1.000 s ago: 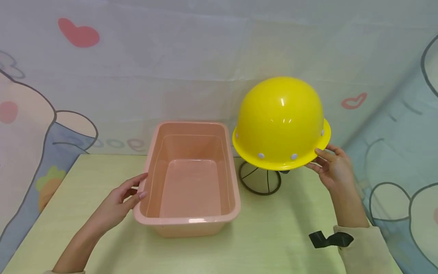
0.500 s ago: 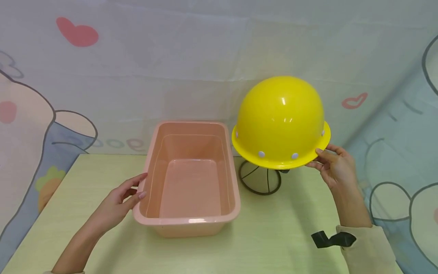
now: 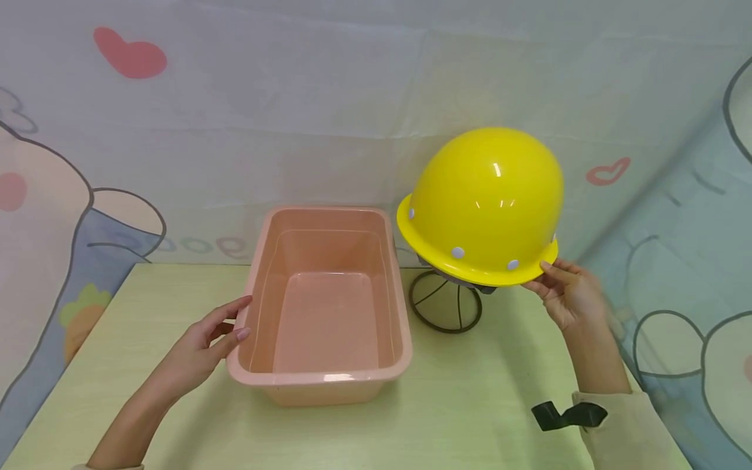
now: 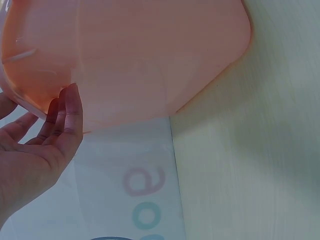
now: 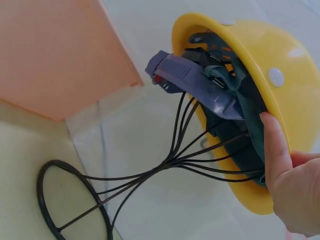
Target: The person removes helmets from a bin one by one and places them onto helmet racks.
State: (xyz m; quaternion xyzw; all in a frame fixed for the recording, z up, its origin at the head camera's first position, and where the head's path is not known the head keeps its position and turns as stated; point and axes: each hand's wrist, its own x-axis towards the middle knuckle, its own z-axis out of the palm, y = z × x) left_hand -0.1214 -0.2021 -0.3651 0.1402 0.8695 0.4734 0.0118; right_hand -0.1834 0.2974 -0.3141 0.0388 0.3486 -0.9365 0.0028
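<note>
A yellow hard hat point(image 3: 487, 202) tilts over a black wire stand point(image 3: 446, 331), its left brim higher than its right. My right hand point(image 3: 578, 300) pinches the lower right brim between thumb and fingers. Seen from below in the right wrist view, the hat's inside shows a grey headband point(image 5: 195, 82) and dark straps, and the stand's wires point(image 5: 165, 165) reach up into it. On the left, my left hand point(image 3: 202, 352) holds the left rim of a pink plastic basin point(image 3: 329, 378), thumb and fingertips at the edge. Nothing lies in the basin.
Both things stand on a pale wooden table point(image 3: 464, 418), near its back edge. A cloth backdrop point(image 3: 329, 78) with cartoon prints hangs right behind. The basin's right rim is close to the hat's left brim. A black strap point(image 3: 568, 416) sits at my right sleeve.
The hat has tipped, its left brim rising and its right side dropping slightly, with my right hand moving a little down along with it. My left hand stays at the basin rim.
</note>
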